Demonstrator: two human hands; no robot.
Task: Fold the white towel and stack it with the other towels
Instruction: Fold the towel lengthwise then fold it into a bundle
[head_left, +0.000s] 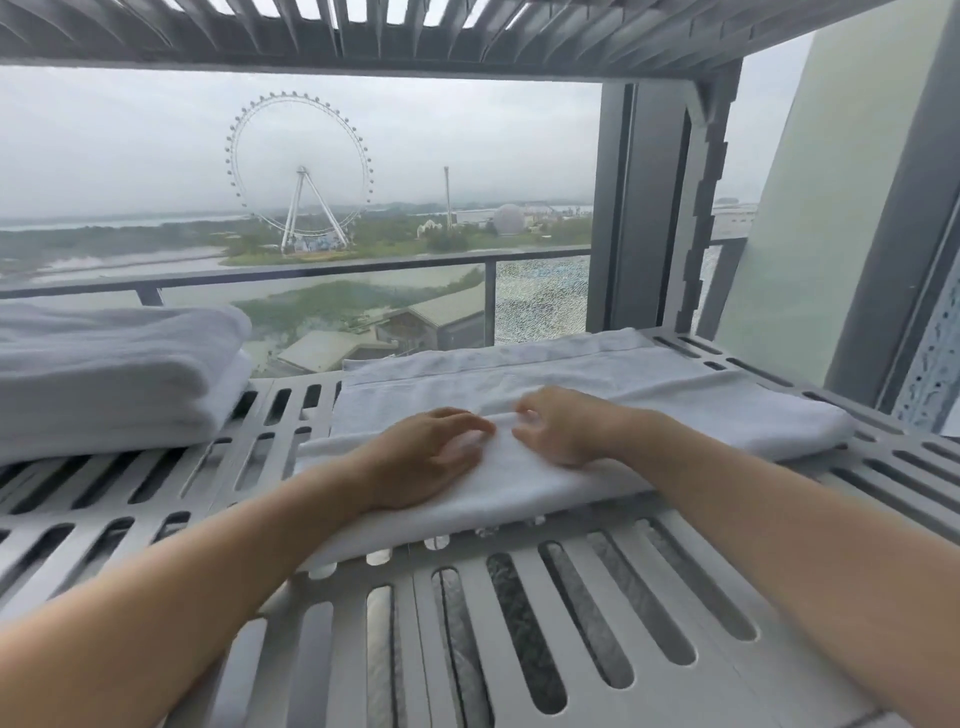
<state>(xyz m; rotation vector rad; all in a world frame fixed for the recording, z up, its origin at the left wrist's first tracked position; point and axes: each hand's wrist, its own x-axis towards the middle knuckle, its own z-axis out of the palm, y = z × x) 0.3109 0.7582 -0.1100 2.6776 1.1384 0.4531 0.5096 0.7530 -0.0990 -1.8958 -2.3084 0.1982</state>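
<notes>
1. Position check: the white towel (597, 410) lies partly folded on the grey slatted shelf (332, 579). It sits right of centre, long side running left to right, with a raised fold ridge across its middle.
2. Left hand (431, 460) is spread flat on the near-left part of the towel, fingers straight, pressing the cloth down.
3. Right hand (553, 428) sits just beside it on the ridge, fingers curled toward the left hand. It is blurred, so I cannot tell whether it pinches cloth or only rests there.
4. Over on the left, the stack of folded towels (104, 379) waits on the same shelf, apart from the white towel with open slats between.
5. Handling call: soft, light terry by the look of it, limp, nothing fragile. It will likely sag and spill open if lifted by one edge, and it could catch on the slats.
6. Best hold, I'd say: pinch the corners or the folded edge with both hands for the next fold. Then slide flat hands under the bundle to carry it left.
</notes>
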